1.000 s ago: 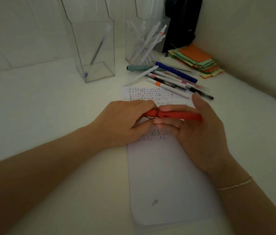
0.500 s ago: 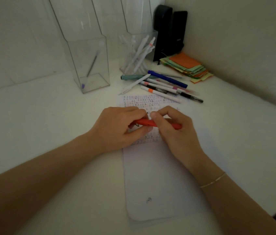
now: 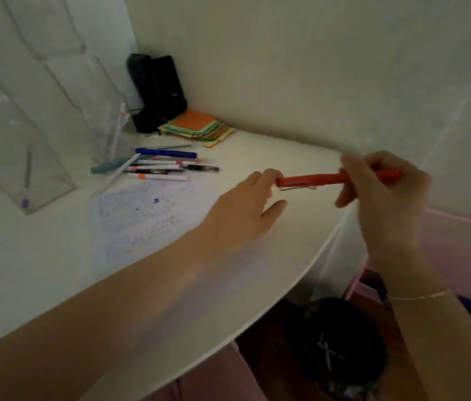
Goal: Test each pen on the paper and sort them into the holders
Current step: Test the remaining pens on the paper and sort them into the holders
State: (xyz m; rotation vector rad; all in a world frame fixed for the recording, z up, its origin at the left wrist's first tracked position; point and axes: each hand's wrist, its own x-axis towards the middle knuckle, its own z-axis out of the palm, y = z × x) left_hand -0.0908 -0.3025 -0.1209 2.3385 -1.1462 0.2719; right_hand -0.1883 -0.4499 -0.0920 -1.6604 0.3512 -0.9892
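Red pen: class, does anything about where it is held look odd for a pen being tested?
Yes. The red pen is held in the air past the paper, near the table's edge; the right hand grips it, the left hand touches its cap end.

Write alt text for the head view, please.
A right hand grips a red pen above the edge of a white table, the left hand touching its cap end. Behind lie loose pens, scribbled paper, clear holders and sticky notes.
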